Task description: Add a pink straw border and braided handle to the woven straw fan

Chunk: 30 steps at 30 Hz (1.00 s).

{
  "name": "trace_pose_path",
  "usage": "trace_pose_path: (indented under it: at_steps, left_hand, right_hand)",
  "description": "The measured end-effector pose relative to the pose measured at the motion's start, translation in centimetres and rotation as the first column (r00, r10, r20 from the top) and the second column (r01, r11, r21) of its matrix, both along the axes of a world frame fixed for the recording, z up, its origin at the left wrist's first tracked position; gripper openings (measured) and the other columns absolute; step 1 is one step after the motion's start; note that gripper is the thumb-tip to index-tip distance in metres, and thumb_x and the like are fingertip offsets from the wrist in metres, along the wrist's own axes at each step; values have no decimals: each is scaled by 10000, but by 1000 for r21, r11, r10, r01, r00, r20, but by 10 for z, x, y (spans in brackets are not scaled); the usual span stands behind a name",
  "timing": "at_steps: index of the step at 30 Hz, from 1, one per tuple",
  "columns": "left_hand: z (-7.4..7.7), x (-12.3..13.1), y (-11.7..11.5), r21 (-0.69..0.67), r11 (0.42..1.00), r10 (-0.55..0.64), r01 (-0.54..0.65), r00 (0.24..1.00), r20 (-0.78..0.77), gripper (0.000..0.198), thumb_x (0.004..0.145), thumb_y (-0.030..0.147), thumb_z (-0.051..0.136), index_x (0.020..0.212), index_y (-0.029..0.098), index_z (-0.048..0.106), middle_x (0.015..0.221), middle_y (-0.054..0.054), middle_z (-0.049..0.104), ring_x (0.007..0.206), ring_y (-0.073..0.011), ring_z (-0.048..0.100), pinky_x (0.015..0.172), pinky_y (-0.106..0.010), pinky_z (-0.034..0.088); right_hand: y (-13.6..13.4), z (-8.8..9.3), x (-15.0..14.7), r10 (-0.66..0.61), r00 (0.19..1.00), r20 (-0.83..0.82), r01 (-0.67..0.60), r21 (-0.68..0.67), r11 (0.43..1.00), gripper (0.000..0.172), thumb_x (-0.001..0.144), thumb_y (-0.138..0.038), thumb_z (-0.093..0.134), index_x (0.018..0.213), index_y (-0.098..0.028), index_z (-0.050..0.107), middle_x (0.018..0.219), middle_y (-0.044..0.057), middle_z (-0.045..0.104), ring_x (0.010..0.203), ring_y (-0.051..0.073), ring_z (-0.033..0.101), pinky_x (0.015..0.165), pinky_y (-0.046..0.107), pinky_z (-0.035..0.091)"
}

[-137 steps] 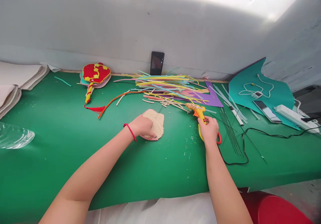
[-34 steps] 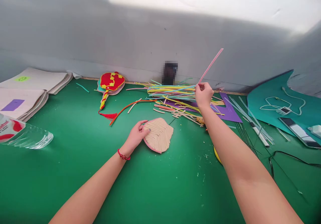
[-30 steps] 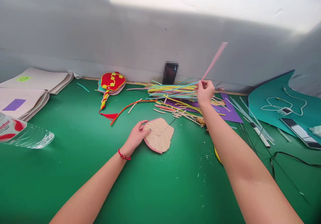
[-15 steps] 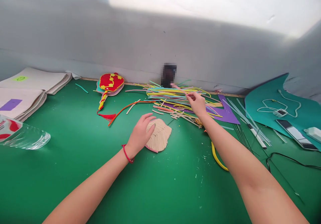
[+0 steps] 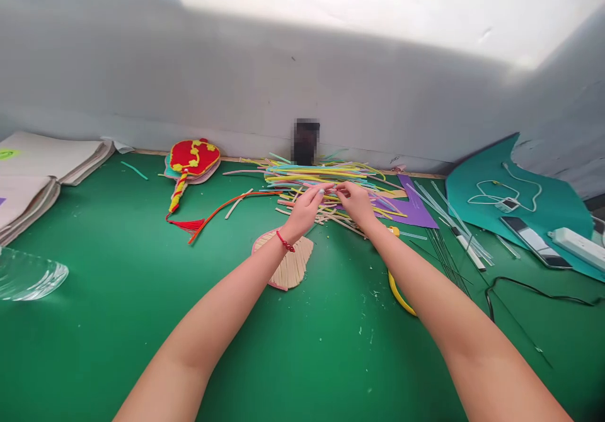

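Both my hands reach into the pile of coloured strips (image 5: 302, 175) at the back of the green table (image 5: 118, 296). My left hand (image 5: 306, 209) and my right hand (image 5: 355, 203) meet over the pile's near edge, fingers pinched on thin strips there. A beige leaf-shaped woven piece with a pink rim (image 5: 288, 266) lies flat under my left wrist, with neither hand on it. The yellow glue gun (image 5: 399, 283) lies partly hidden under my right forearm.
A red and yellow fan with a tassel (image 5: 191, 160) lies at back left, cloth bags (image 5: 42, 170) and a plastic bottle (image 5: 28, 274) at far left. Purple sheet (image 5: 416, 205), wires (image 5: 449, 258), teal sheet (image 5: 486, 182), phone (image 5: 532, 240), power strip (image 5: 579, 249) and black cord (image 5: 520, 290) lie right.
My right hand lowered the pink strip it held up and came back down to the pile. My left hand left the woven piece and moved forward to join it.
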<state>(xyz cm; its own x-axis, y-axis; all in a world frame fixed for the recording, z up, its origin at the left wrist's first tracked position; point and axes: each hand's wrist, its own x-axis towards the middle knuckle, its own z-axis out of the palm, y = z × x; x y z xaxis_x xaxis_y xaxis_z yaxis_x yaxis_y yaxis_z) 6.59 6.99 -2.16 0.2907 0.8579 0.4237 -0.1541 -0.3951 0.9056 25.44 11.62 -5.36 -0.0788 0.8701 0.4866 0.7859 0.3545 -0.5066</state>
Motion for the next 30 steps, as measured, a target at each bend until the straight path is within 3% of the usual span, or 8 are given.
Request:
trace_pose_path:
  at_steps: [6, 14, 19, 22, 24, 26, 28, 30]
  left_hand:
    - [5, -22, -23, -16, 994, 107, -106, 984, 139, 326, 909, 371, 453, 1054, 174, 669, 1159, -90, 649, 1083, -207, 594, 995, -376, 441]
    - [35, -73, -84, -6, 963, 264, -268, 943, 205, 303, 914, 357, 463, 1059, 190, 670, 1159, -80, 649, 1120, -218, 579, 1007, -390, 445]
    - [32, -95, -101, -88, 952, 305, -292, 921, 244, 314, 910, 360, 473, 1112, 196, 650, 1235, -89, 613, 1171, -235, 549, 1031, -411, 416]
    - [20, -95, -110, -126, 950, 311, -287, 912, 267, 318, 917, 362, 461, 1133, 218, 644, 1255, -77, 601, 1167, -225, 551, 1021, -395, 423]
    - [12, -93, -119, -124, 946, 321, -298, 908, 270, 323, 919, 374, 452, 1115, 221, 658, 1224, -73, 620, 1143, -223, 566, 1007, -392, 433]
    - [7, -91, -130, -86, 936, 352, -341, 908, 225, 329, 911, 393, 458, 1040, 207, 696, 1142, -79, 660, 1094, -235, 592, 980, -401, 447]
    - [4, -91, -142, -44, 929, 370, -368, 922, 114, 331, 895, 407, 478, 939, 197, 730, 1016, -80, 705, 1031, -248, 613, 918, -393, 475]
    - [4, -91, -152, -34, 949, 313, -313, 950, 11, 341, 895, 400, 475, 839, 198, 745, 881, -72, 725, 932, -241, 640, 819, -366, 504]
  right_hand:
    - [9, -9, 16, -100, 995, 0, 100, -18, 995, 129, 784, -204, 493, 828, -178, 611, 841, 86, 668, 760, 214, 599, 753, 366, 471]
    - [5, -6, 12, -151, 988, -19, 149, -88, 985, 76, 717, -180, 545, 737, -176, 618, 811, 79, 668, 796, 229, 602, 794, 406, 462]
    - [-34, 13, -17, -206, 972, -114, 196, -93, 976, 229, 766, -206, 497, 943, -169, 638, 837, 80, 676, 786, 216, 606, 778, 397, 466]
    - [-83, 27, -51, -46, 941, -335, -38, -239, 970, 210, 764, -293, 556, 909, -184, 661, 833, 54, 679, 751, 181, 606, 704, 323, 477]
    - [-121, 35, -72, 42, 836, -547, -291, -379, 878, 304, 762, -359, 594, 1005, -184, 647, 799, 48, 688, 733, 170, 606, 634, 284, 468]
    - [-155, 42, -86, 26, 706, -708, -500, -472, 726, 401, 780, -406, 599, 1113, -183, 614, 889, 73, 701, 745, 157, 605, 605, 262, 458]
    - [-180, 45, -93, 2, 572, -820, -670, -466, 579, 473, 806, -454, 582, 1189, -175, 577, 860, 70, 694, 669, 127, 579, 589, 251, 449]
    - [-193, 45, -93, -38, 439, -898, -755, -392, 526, 526, 837, -510, 527, 1245, -178, 539, 724, 30, 655, 549, 99, 510, 537, 240, 421]
